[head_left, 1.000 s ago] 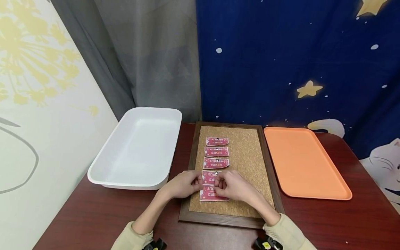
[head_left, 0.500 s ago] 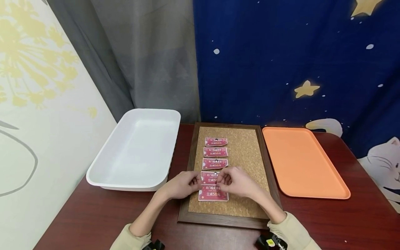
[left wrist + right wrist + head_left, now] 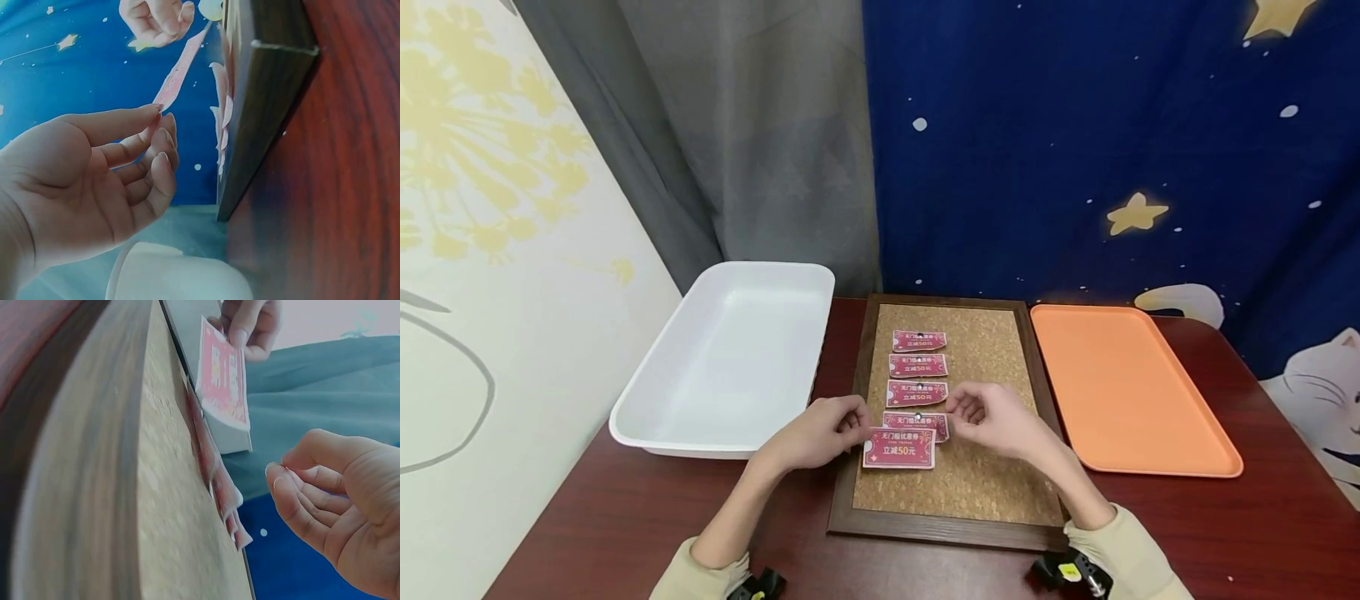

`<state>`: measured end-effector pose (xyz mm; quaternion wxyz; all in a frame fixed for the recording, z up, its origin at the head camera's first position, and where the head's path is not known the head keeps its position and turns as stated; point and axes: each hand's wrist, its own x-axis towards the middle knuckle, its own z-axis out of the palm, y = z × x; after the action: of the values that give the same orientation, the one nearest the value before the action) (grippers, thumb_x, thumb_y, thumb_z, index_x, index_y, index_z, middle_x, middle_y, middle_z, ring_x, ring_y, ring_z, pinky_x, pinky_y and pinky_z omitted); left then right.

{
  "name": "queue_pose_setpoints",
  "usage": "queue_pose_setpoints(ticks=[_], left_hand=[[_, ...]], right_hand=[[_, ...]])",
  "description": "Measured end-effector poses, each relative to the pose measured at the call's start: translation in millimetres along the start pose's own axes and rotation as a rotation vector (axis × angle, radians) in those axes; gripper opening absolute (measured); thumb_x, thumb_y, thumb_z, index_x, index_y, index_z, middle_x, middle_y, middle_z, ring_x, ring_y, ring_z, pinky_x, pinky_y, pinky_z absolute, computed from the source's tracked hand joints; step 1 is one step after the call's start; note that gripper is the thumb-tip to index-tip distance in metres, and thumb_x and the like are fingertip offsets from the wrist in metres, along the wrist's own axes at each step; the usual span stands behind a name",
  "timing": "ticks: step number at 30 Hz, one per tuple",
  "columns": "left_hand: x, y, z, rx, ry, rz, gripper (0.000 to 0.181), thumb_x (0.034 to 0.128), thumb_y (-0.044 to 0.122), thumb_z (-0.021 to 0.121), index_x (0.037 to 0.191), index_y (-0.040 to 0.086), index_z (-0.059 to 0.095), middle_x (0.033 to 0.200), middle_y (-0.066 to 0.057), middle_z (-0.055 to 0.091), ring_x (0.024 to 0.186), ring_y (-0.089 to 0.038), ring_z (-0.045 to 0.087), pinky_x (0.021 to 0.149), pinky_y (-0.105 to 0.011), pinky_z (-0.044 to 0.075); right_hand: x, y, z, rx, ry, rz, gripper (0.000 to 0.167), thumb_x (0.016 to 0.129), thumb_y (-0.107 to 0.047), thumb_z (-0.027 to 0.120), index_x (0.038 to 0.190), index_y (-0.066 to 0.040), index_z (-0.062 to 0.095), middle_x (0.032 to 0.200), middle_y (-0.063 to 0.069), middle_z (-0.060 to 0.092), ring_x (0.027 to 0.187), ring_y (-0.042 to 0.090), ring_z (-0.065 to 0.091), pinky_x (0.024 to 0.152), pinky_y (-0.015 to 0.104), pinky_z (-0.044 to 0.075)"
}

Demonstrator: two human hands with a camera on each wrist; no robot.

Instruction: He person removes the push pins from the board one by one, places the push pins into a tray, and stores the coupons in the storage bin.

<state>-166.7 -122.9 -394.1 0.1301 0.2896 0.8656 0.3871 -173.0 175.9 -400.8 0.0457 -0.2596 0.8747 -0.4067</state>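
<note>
My left hand [image 3: 822, 433] pinches the left edge of a pink paper coupon [image 3: 898, 448], lifted off the corkboard [image 3: 992, 492]. In the left wrist view, the coupon [image 3: 181, 75] is seen edge-on from the thumb and fingertips. Still on the board, a column of several pink coupons [image 3: 917, 393] carries small pins [image 3: 918, 416]; the held coupon partly covers the lowest. Just right of that column, my right hand [image 3: 1000, 417] is raised with thumb and forefinger together. A tiny speck at these fingertips [image 3: 282, 467] looks like a pin, mostly hidden.
A deep white tub [image 3: 730, 358] stands left of the board. On the right lies a flat orange tray [image 3: 1135, 392]. Both rest on the dark red table [image 3: 662, 517], with grey [image 3: 775, 167] and blue [image 3: 1037, 167] curtains behind.
The bottom coupon has come off the board and shifted left and up with my left hand. My right hand has drawn away to the right and slightly up.
</note>
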Motion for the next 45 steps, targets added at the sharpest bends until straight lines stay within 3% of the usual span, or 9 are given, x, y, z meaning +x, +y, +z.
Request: queue_pose_setpoints(ticks=[8, 13, 24, 35, 40, 45], left_hand=[[-5.9, 0.4, -15.1, -0.005, 0.051, 0.004, 0.009, 0.1009, 0.013, 0.062, 0.092, 0.012, 0.061, 0.076, -0.008, 0.062, 0.065, -0.01, 0.055, 0.06, -0.027, 0.046], [-9.8, -2.7, -26.2, -0.005, 0.13, 0.014, 0.008, 0.0994, 0.014, 0.065, 0.092, 0.012, 0.063, 0.076, -0.003, 0.06, 0.067, -0.011, 0.052, 0.062, -0.027, 0.044], [-16.1, -15.1, -45.8, 0.014, 0.33, -0.065, 0.007, 0.0958, 0.014, 0.07, 0.093, 0.009, 0.066, 0.08, -0.004, 0.066, 0.073, -0.013, 0.061, 0.066, -0.027, 0.05], [-30.0, -30.6, -69.3, -0.003, 0.415, -0.167, 0.01, 0.0977, 0.016, 0.068, 0.098, 0.005, 0.066, 0.088, -0.012, 0.066, 0.078, -0.031, 0.064, 0.065, -0.029, 0.049], [-35.7, -40.6, -77.9, 0.02, 0.457, -0.202, 0.012, 0.0983, 0.015, 0.066, 0.1, 0.003, 0.067, 0.088, -0.015, 0.067, 0.077, -0.031, 0.064, 0.065, -0.028, 0.049], [-39.5, -48.1, -81.4, 0.037, 0.496, -0.254, 0.014, 0.0982, 0.015, 0.066, 0.1, 0.001, 0.066, 0.084, -0.015, 0.066, 0.075, -0.032, 0.064, 0.063, -0.027, 0.047]], right_hand=[[-10.1, 12, -16, -0.065, 0.098, 0.001, 0.011, 0.087, 0.001, 0.069, 0.095, -0.005, 0.071, 0.082, -0.004, 0.068, 0.075, 0.009, 0.063, 0.067, 0.026, 0.055], [-17.4, 20, -27, -0.069, 0.155, 0.013, 0.011, 0.088, 0.002, 0.067, 0.096, -0.003, 0.072, 0.084, -0.001, 0.069, 0.077, 0.01, 0.063, 0.067, 0.026, 0.054], [-37.2, 37, -53, -0.073, 0.227, 0.061, 0.01, 0.091, 0.002, 0.067, 0.1, 0.0, 0.07, 0.092, 0.011, 0.071, 0.081, 0.014, 0.066, 0.071, 0.026, 0.055], [-63.9, 59, -82, -0.137, 0.318, 0.132, 0.007, 0.095, -0.007, 0.069, 0.099, -0.001, 0.069, 0.087, 0.007, 0.072, 0.075, 0.012, 0.07, 0.067, 0.022, 0.055], [-73.0, 72, -91, -0.131, 0.349, 0.176, 0.007, 0.096, -0.008, 0.069, 0.098, -0.001, 0.068, 0.085, 0.009, 0.073, 0.072, 0.017, 0.072, 0.064, 0.02, 0.053], [-83.4, 87, -98, -0.121, 0.374, 0.206, 0.007, 0.095, -0.006, 0.069, 0.096, 0.0, 0.067, 0.084, 0.011, 0.072, 0.071, 0.013, 0.071, 0.063, 0.019, 0.053]])
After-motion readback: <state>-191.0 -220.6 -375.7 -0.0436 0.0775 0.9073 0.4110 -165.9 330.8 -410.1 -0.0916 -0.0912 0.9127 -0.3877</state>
